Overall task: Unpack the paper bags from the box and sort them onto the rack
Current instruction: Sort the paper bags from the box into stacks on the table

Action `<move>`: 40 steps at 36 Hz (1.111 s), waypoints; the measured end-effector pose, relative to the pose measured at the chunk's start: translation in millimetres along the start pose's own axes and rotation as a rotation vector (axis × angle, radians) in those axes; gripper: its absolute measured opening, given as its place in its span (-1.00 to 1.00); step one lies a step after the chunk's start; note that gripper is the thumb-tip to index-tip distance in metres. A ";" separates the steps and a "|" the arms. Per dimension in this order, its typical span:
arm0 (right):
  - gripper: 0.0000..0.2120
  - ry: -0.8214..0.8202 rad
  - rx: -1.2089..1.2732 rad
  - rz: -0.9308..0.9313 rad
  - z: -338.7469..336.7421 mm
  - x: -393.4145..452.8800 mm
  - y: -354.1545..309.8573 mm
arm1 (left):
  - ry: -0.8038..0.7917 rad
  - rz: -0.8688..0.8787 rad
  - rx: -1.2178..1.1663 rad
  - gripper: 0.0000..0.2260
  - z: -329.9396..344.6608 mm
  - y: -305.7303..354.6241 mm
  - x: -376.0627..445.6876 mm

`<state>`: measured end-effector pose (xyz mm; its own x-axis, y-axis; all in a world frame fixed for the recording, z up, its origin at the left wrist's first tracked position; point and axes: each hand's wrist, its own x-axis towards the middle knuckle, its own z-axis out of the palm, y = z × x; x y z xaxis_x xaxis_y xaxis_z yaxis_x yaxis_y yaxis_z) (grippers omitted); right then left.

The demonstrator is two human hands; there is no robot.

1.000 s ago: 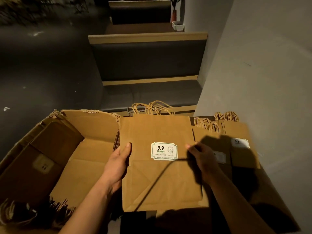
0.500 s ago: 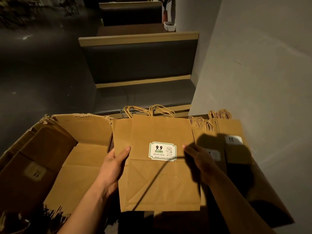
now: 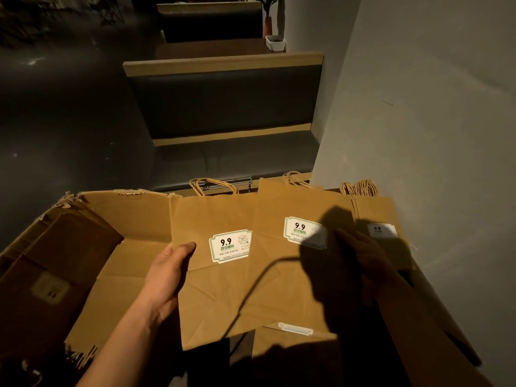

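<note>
Left hand grip: the left hand [image 3: 164, 277] pinches the left edge of a flat brown paper bag [image 3: 215, 275], thumb lying on its front face.
Right hand grip: the right hand [image 3: 354, 263], deep in shadow, grasps a second paper bag [image 3: 290, 263] at its right edge.
Bag overlap: the second paper bag lies tilted over the first bag's right side, covering part of its white "9.9" label [image 3: 229, 245].
Handles: twisted paper handles [image 3: 212, 185] stick up from the left-hand bag.
Other bags: a third bag [image 3: 385, 219] lies further right, near the wall [image 3: 432, 121].
Box: the open cardboard box [image 3: 83, 261] sits at left, flaps spread, just beside the left hand.
Background: a dark padded bench [image 3: 226, 101] stands beyond the bags.
</note>
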<state>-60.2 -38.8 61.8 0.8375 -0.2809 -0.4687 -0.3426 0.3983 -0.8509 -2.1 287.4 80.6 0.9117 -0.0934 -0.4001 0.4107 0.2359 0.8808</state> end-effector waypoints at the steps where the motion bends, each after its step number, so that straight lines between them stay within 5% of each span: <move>1: -0.86 -0.007 0.002 -0.005 -2.7 0.7 -1.2 | -0.003 -0.002 0.010 -0.84 0.0 -1.2 0.6; 12: -0.58 -0.104 0.063 -0.001 -2.5 1.2 7.5 | -0.035 -0.053 -0.026 -0.84 0.0 -0.5 2.2; 20: -0.93 -0.101 0.046 0.141 27.3 6.0 32.2 | -0.075 -0.083 -0.028 -0.77 13.6 -10.0 -2.8; 36: -0.58 -0.058 0.284 0.011 -33.0 9.4 18.3 | -0.061 -0.138 -0.114 -0.81 1.4 4.1 -2.7; 40: -0.76 -0.039 0.213 -0.001 -37.4 7.6 14.3 | -0.064 -0.124 -0.147 -0.81 2.2 7.3 -1.3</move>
<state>-74.6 -67.8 37.2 0.8551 -0.2486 -0.4551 -0.2479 0.5749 -0.7798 -0.2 287.1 88.1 0.8551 -0.1903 -0.4822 0.5178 0.3568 0.7775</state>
